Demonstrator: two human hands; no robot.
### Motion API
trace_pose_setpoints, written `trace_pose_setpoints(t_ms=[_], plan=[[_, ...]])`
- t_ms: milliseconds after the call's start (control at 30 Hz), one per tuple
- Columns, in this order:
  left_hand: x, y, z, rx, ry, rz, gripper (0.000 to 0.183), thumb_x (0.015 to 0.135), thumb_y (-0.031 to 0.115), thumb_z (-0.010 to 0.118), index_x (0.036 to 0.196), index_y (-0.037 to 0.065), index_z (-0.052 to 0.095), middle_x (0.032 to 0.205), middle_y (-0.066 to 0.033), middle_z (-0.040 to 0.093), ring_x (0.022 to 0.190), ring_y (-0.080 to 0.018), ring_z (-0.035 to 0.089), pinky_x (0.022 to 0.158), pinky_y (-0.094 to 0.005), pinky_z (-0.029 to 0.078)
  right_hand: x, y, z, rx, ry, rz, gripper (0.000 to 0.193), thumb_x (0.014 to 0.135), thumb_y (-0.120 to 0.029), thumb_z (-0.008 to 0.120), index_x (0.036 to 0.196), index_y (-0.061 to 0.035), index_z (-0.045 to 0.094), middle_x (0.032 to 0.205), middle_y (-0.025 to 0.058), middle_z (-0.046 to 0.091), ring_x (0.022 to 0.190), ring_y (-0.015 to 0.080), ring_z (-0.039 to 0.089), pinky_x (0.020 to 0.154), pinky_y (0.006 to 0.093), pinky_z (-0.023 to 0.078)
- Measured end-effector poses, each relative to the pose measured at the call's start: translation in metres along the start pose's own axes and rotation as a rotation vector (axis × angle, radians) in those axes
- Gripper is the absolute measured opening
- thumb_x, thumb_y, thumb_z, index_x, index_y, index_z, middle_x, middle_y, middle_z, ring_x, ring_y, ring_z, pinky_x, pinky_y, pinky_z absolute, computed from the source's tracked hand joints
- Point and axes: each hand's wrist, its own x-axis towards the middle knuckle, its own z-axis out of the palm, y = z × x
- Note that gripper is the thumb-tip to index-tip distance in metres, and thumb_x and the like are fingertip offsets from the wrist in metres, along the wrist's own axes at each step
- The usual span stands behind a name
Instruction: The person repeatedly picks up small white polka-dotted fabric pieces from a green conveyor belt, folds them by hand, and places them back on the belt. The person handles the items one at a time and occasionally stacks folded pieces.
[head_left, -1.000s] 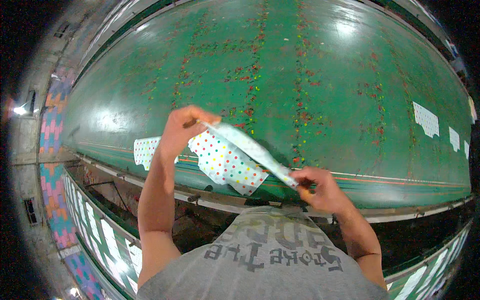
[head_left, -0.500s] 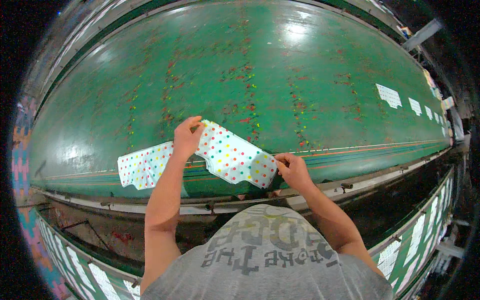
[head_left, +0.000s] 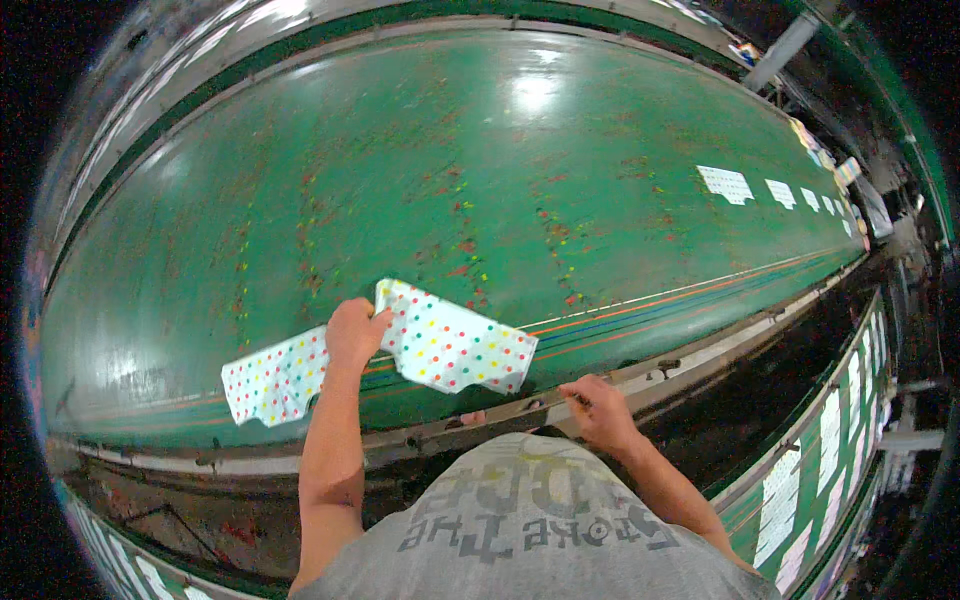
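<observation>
My left hand (head_left: 355,332) is closed on the upper left corner of a white fabric piece (head_left: 455,343) printed with coloured dots. This piece hangs tilted over the near edge of the green table, its right end free, with a notch in its lower edge. Left of my wrist, a similar dotted piece (head_left: 272,378) lies on the table; my hand and forearm hide whether the two join. My right hand (head_left: 598,412) is off the cloth, in front of the table's near rail. Its fingers are loosely curled with a gap between them, and nothing shows in them.
The long green table (head_left: 400,150) carries rows of red and yellow paint specks and coloured lines along its near side. Several white cut pieces (head_left: 725,185) lie in a row at the right. Behind me, another table (head_left: 780,500) holds more pieces. A metal rail (head_left: 650,385) edges the near side.
My right hand has let go of the fabric's right end and drawn back toward me. My left hand keeps its corner. The view has shifted, so the far-right pieces appear further left.
</observation>
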Motion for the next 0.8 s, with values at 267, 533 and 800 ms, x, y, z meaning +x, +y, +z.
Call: trace_pose_setpoints(t_ms=[267, 533, 800], plan=[[0.004, -0.001, 0.018, -0.228, 0.141, 0.095, 0.034, 0.082, 0.017, 0.085, 0.081, -0.004, 0.059, 0.080, -0.0192, 0.060, 0.077, -0.0395, 0.059, 0.073, -0.0503, 0.046, -0.029, 0.014, -0.039, 0.003, 0.083, -0.067, 0.025, 0.097, -0.012, 0.072, 0.122, -0.0126, 0.075, 0.111, 0.0138, 0.073, 0.101, 0.0398, 0.072, 0.084, 0.0496, 0.060], [-0.052, 0.160, -0.030, -0.473, 0.042, 0.201, 0.022, 0.099, 0.015, 0.076, 0.110, -0.005, 0.074, 0.100, -0.0146, 0.074, 0.089, -0.0270, 0.068, 0.082, -0.0415, 0.055, -0.092, 0.102, -0.131, 0.004, 0.078, 0.073, 0.024, 0.101, -0.025, 0.068, 0.121, -0.0130, 0.075, 0.115, 0.0149, 0.075, 0.107, 0.0398, 0.073, 0.091, 0.0506, 0.060], [-0.141, 0.404, -0.002, -0.749, -0.310, 0.480, 0.015, 0.093, 0.004, 0.076, 0.105, -0.003, 0.079, 0.089, -0.0026, 0.077, 0.075, -0.0099, 0.068, 0.068, -0.0298, 0.055, -0.189, 0.210, -0.213, 0.082, 0.369, 0.053, 0.026, 0.100, -0.021, 0.077, 0.122, -0.0080, 0.076, 0.112, 0.0128, 0.075, 0.094, 0.0305, 0.075, 0.084, 0.0422, 0.060]])
